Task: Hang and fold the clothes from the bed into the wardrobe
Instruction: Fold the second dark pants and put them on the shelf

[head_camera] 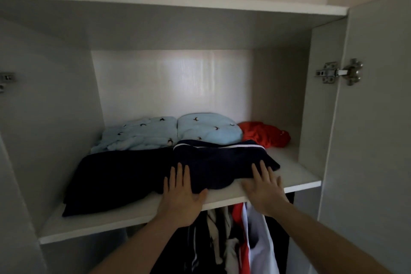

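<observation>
A folded navy garment with white stripes (220,160) lies on the wardrobe's upper shelf (133,213). My left hand (181,193) presses flat on its front left edge, fingers straight. On the garment's front right corner rests my right hand (263,187), also with fingers straight. A second dark folded garment (115,176) lies just to the left, touching it. Behind them sit two light blue folded pieces with small dark prints (138,133) (209,128) and a crumpled red garment (264,133) at the back right.
Below the shelf, several hung clothes (240,236) in white, red and dark fill the space. The right wardrobe door (373,118) stands open with its metal hinge (340,72). Bare shelf shows at the front left and far right.
</observation>
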{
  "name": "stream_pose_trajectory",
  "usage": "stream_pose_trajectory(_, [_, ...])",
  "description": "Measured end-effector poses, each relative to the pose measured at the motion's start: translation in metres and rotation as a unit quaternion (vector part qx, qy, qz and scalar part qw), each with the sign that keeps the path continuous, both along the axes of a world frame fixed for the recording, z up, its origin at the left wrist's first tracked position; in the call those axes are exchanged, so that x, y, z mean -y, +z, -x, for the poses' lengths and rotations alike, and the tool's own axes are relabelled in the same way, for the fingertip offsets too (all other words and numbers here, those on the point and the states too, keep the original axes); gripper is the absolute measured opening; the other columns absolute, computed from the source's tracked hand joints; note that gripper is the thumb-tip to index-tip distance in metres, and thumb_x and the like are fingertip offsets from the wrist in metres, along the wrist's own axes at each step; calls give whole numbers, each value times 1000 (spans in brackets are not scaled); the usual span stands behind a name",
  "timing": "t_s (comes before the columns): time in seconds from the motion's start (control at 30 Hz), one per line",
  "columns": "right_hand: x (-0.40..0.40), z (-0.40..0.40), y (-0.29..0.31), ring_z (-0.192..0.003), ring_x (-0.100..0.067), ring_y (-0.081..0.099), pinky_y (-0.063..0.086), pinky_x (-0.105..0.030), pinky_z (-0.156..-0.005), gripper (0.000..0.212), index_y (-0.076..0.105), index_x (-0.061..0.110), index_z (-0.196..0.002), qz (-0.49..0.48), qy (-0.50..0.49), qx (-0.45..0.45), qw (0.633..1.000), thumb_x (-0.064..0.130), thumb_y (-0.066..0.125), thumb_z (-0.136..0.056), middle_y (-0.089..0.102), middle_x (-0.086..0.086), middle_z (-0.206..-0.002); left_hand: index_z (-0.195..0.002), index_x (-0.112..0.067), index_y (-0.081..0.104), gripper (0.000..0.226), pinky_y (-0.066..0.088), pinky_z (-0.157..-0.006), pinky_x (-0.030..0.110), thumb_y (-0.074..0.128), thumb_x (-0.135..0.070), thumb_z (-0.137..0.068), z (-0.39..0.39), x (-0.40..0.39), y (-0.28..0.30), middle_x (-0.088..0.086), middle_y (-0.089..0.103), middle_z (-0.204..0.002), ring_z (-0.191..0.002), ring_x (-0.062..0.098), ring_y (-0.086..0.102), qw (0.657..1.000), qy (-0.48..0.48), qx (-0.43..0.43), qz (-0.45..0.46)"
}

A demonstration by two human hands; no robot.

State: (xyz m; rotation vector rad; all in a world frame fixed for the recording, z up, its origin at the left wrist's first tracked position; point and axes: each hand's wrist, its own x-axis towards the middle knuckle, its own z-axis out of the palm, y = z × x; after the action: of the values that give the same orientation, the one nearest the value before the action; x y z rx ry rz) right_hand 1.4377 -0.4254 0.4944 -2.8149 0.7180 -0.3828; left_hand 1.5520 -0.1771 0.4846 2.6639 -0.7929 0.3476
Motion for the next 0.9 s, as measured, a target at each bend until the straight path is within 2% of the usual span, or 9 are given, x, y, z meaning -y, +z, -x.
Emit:
stream_pose_trajectory(0.13, [-36, 29, -10, -159, -30, -7, -2, -55, -127, 75, 1, 21, -165, 21, 8, -34, 999, 62, 16, -105, -5, -9, -173, -161, -16, -19, 94, -12, -125, 41, 15, -75, -96, 24, -18, -3, 4, -24, -168, -156, 22, -21, 1000, -5, 16, -15])
stream_pose_trajectory(0.23, [-62, 53, -17, -158, -27, -15, -4, -54, -127, 83, -3, 23, -165, -7, 22, -23, 999, 70, 21, -101, -12, -6, -172, -163, -16, -8, 90, -7, -128, 40, 19, -72, -98, 48, -36, -9, 4, -14, -171, -158, 23, -12, 1000, -8, 12, -4])
stream_pose_trajectory(0.37, [-86, 80, -13, -159, -27, -9, -3, -62, -124, 87, -4, 26, -165, -66, 48, -49, 995, 70, 31, -99, -16, -1, -172, -164, -14, -2, 83, -11, -127, 38, 24, -64, -103, 84, -66, -23, 5, -8, -172, -158, 20, -8, 999, -22, 7, -26])
stream_pose_trajectory(0.43, [-97, 93, -9, -159, -28, -7, 0, -62, -123, 86, -1, 27, -165, -61, 74, -41, 994, 68, 36, -99, -12, 0, -172, -164, -15, 0, 83, -6, -128, 35, 36, -58, -104, 102, -80, -21, 2, -5, -172, -158, 19, -8, 997, -43, -63, 22])
stream_pose_trajectory(0.53, [-115, 116, -2, -159, -27, 0, 5, -54, -125, 82, 4, 27, -165, -58, 136, 9, 989, 62, 42, -101, -6, -2, -173, -163, -22, 15, 78, 15, -128, 38, 58, -42, -101, 139, -103, -6, -3, 20, -167, -154, 19, 17, 973, -78, -150, 160])
stream_pose_trajectory(0.63, [-134, 143, 10, -159, -22, 1, 8, -41, -127, 80, 10, 23, -165, -91, 211, 60, 971, 53, 50, -103, 0, -3, -173, -157, -30, 26, 75, 20, -124, 34, 68, -33, -95, 184, -138, 4, -9, 30, -160, -148, 15, 26, 970, -65, -87, 218])
stream_pose_trajectory(0.7, [-146, 165, 17, -159, -18, 3, 9, -33, -125, 77, 15, 21, -164, -101, 264, 97, 954, 46, 55, -103, 6, -1, -172, -157, -25, 31, 77, 17, -122, 28, 73, -31, -93, 216, -163, 8, -10, 27, -160, -148, 12, 23, 972, -29, -40, 232])
stream_pose_trajectory(0.8, [-158, 201, 24, -155, -7, 7, 11, -28, -125, 75, 19, 26, -163, -122, 342, 127, 923, 42, 59, -102, 8, 13, -166, -148, -15, 45, 73, 19, -115, 14, 80, -28, -85, 266, -207, 20, -7, 35, -151, -141, 13, 34, 962, 45, 34, 266])
stream_pose_trajectory(0.9, [-163, 236, 25, -156, -6, 8, 16, -36, -128, 79, 19, 31, -163, -147, 388, 120, 902, 42, 63, -99, 3, 14, -170, -142, -17, 51, 68, 23, -115, 26, 82, -27, -81, 315, -250, 38, 2, 36, -157, -142, 22, 36, 954, 144, 100, 243])
